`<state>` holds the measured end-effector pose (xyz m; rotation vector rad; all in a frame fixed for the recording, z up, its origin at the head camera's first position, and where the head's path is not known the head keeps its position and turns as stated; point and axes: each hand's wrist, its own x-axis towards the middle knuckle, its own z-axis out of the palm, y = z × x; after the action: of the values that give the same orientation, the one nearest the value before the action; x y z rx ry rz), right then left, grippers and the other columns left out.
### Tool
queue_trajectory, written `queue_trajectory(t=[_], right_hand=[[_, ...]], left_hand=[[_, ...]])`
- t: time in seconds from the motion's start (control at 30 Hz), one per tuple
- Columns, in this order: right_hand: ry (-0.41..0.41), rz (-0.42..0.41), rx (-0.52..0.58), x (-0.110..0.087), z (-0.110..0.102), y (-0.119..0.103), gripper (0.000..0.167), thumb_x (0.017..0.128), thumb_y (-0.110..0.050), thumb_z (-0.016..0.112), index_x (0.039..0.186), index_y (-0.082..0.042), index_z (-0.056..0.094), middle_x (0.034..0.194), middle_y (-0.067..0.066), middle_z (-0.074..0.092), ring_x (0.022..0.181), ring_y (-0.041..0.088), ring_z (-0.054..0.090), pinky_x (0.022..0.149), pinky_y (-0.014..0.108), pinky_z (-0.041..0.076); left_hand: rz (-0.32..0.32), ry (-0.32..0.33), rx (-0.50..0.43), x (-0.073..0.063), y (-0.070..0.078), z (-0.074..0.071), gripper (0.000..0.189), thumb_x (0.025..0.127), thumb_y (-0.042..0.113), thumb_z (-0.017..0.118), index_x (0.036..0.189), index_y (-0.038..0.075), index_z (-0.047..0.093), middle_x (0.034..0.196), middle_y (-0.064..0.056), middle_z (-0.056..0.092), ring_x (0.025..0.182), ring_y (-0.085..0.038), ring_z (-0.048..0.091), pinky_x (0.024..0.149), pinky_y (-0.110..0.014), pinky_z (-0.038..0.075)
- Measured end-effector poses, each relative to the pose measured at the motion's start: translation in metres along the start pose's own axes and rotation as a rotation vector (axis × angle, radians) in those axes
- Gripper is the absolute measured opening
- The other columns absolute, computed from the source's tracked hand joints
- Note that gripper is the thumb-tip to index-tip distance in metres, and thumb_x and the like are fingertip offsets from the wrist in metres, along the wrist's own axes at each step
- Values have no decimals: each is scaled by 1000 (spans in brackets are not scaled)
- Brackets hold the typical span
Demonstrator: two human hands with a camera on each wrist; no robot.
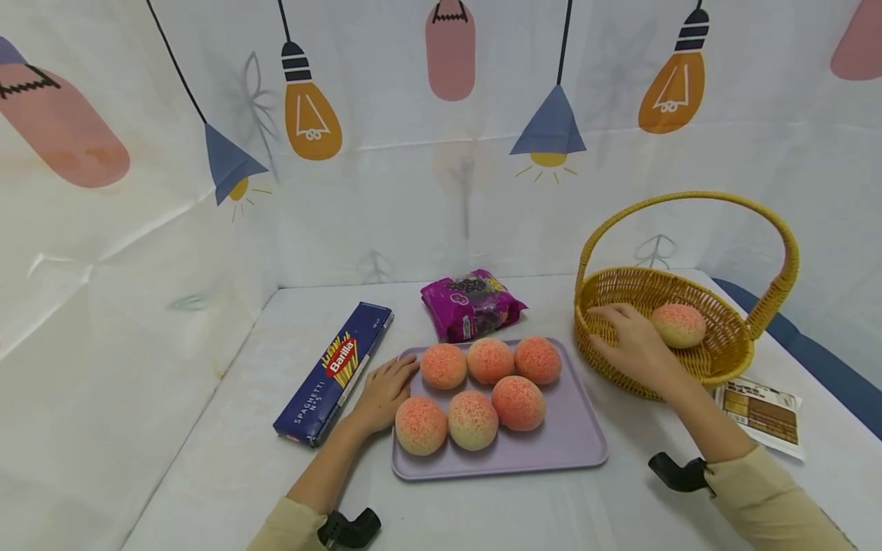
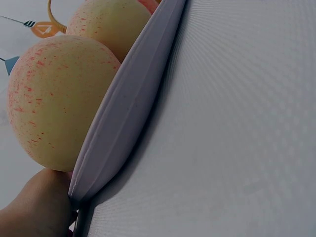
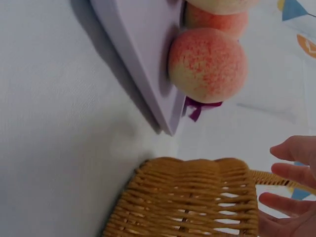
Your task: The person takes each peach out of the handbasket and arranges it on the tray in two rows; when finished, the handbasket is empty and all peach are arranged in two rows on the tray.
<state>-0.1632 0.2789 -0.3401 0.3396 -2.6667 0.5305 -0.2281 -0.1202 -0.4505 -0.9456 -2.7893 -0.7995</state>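
Note:
A lilac tray (image 1: 572,448) bears several pink-and-cream peaches (image 1: 518,403), which also show in the left wrist view. My left hand (image 1: 383,394) rests along the tray's left edge with its fingers extended, close beside the peaches. Over the left rim of a wicker basket (image 1: 730,363) is my right hand (image 1: 637,348), its fingers spread and holding nothing. One peach (image 1: 678,325) lies inside that basket, just beyond the right hand. In the right wrist view, spread fingers (image 3: 291,173) show above the basket's woven wall (image 3: 182,197).
Left of the tray lies a blue spaghetti box (image 1: 334,375). Behind the tray sits a purple packet (image 1: 472,306). A brown-and-white packet (image 1: 761,417) lies by the basket's right front, and the basket's tall handle (image 1: 689,197) arches over it. A printed white curtain (image 1: 400,199) hangs behind the table.

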Motion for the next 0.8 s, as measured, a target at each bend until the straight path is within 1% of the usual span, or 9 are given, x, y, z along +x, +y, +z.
queue_trajectory(t=[0.27,0.37,0.53,0.63,0.7,0.8], right_hand=[[-90,125,-15,0,-7,16,40,86,-11,59,122,2,50,120,33,40,102,49,46,75,59,42],[-88,149,-37,0,-9,23,41,85,-10,57,123,4,49,121,35,36,101,51,45,72,59,42],[-67,196,-84,-1,-11,36,39,84,-9,57,121,3,49,123,37,33,107,54,37,73,67,37],[-42,225,-142,0,-13,43,39,83,-10,58,119,2,50,122,36,34,106,55,35,74,69,34],[-27,237,-180,0,-14,48,39,83,-11,58,118,3,50,122,36,34,105,56,34,76,69,32],[-14,249,-222,2,-15,56,40,82,-10,58,118,6,50,122,38,34,108,57,30,84,67,28]], left_hand=[[-2,2,2,0,0,0,41,93,14,44,134,9,46,142,-10,38,131,-35,28,103,-53,18],[-5,1,3,-1,0,0,41,93,14,44,134,9,46,142,-10,38,131,-35,28,103,-53,18],[0,4,1,-1,1,0,41,93,14,44,133,9,46,142,-10,38,130,-35,28,103,-53,19],[2,7,3,-1,1,0,41,93,14,44,133,9,46,142,-10,38,130,-35,28,103,-53,19],[4,11,5,-1,0,0,41,93,14,44,133,9,46,141,-10,39,130,-35,29,103,-53,19],[5,12,4,-1,0,1,41,93,14,44,133,8,46,141,-10,39,130,-36,29,103,-53,19]])
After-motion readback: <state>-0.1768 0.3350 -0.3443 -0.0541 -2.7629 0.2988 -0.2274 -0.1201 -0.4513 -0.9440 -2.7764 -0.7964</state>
